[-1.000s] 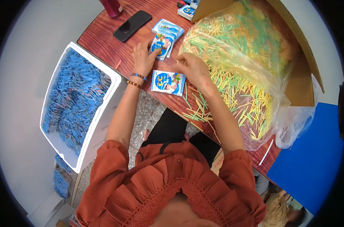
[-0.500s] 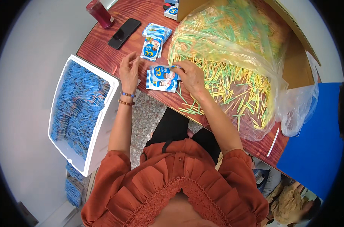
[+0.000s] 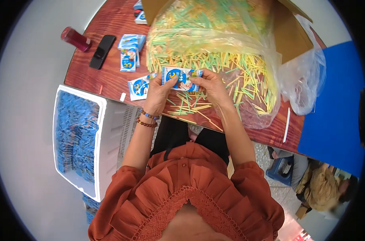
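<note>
Between my two hands I hold a blue and white printed packet [image 3: 181, 78] flat above the table edge. My left hand [image 3: 160, 91] grips its left end, with the thumb on top. The right end is pinched by my right hand [image 3: 211, 85], again with the thumb over the front. Another such packet [image 3: 138, 87] lies on the table just left of my left hand. Farther back rests a small pile of the same packets [image 3: 129, 59]. Below the held packet, several loose yellow and green thin sticks [image 3: 188, 105] are scattered on the red wood-grain table [image 3: 110, 82].
A large clear bag [image 3: 214, 42] of yellow and green sticks lies at the back beside a cardboard box [image 3: 293, 40]. A black phone [image 3: 102, 52] and a red bottle [image 3: 76, 39] stand back left. A white foam box [image 3: 103, 132] holds blue packets. A person [image 3: 321, 186] is at lower right.
My right hand has lifted a packet off the table, and my left hand has come in from the left to grip its other end. The view has shifted, moving the scene left.
</note>
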Demonstrator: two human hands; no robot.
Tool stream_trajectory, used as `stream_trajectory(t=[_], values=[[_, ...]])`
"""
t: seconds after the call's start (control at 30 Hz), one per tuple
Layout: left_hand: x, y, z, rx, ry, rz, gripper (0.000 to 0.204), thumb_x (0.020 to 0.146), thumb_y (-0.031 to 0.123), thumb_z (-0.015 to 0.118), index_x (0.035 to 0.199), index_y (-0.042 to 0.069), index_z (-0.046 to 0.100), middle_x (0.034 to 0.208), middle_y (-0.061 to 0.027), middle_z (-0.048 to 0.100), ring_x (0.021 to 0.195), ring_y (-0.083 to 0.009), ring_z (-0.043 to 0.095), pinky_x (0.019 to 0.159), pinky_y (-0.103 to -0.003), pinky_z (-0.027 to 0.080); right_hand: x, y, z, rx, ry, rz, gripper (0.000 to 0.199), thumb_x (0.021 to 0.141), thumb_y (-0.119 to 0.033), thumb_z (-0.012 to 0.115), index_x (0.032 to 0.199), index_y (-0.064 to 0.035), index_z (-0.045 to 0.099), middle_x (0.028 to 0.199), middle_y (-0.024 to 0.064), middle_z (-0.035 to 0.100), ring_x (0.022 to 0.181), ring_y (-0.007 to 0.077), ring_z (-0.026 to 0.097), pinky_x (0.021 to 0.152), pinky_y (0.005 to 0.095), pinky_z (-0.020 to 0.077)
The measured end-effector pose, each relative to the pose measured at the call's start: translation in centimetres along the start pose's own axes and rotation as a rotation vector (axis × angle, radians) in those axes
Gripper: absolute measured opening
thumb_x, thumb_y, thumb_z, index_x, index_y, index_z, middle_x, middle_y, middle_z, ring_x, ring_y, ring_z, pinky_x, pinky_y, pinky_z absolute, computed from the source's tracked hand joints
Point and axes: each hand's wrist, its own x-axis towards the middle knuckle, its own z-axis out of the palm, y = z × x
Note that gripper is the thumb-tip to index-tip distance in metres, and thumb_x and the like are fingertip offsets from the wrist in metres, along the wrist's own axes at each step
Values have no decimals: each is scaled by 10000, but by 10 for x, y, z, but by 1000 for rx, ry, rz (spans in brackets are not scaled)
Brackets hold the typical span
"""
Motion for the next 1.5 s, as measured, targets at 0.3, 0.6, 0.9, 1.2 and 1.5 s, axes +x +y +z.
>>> stream_trajectory(t=[0.3, 0.6, 0.9, 1.2, 1.5], values=[[-3, -30, 20, 180, 5, 95, 110, 887, 49, 630, 988, 16, 659, 895, -20, 682, 780, -75, 623, 702, -230, 506, -35, -6, -21, -91, 83, -127, 65, 851, -92, 685, 869, -30, 679, 682, -43, 604, 548, 5, 463, 491, 171, 335], [-4, -47, 31, 55, 164, 152, 67, 897, 90, 641, 894, 29, 668, 845, -8, 658, 749, -72, 604, 665, -227, 507, -40, -2, -23, -153, 230, -166, 146, 859, -111, 671, 754, -11, 693, 579, -55, 546, 509, 6, 410, 438, 198, 285], [-1, -47, 27, -56, 178, 20, 166, 936, 174, 603, 869, 35, 665, 834, -18, 655, 705, -93, 576, 582, -253, 473, -53, -29, -39, -675, 118, -683, 232, 841, -85, 640, 1071, -59, 634, 1144, 86, 571, 1077, 177, 512, 892, 300, 414], [0, -56, 33, -19, 110, 48, 249, 944, 240, 593, 851, 21, 667, 797, -13, 653, 687, -74, 603, 599, -244, 529, -46, -32, -47, -1071, -90, -747, 213, 773, -181, 695, 970, -102, 715, 1262, 66, 544, 1236, 317, 433, 1031, 433, 356], [-7, -64, 33, 220, 125, -5, 275, 973, 227, 542, 815, 22, 634, 762, -28, 623, 631, -83, 551, 545, -225, 446, -51, -19, -51, -860, -208, -568, 272, 792, -195, 713, 1040, -83, 696, 1345, 62, 517, 1299, 287, 399, 1065, 417, 320]])
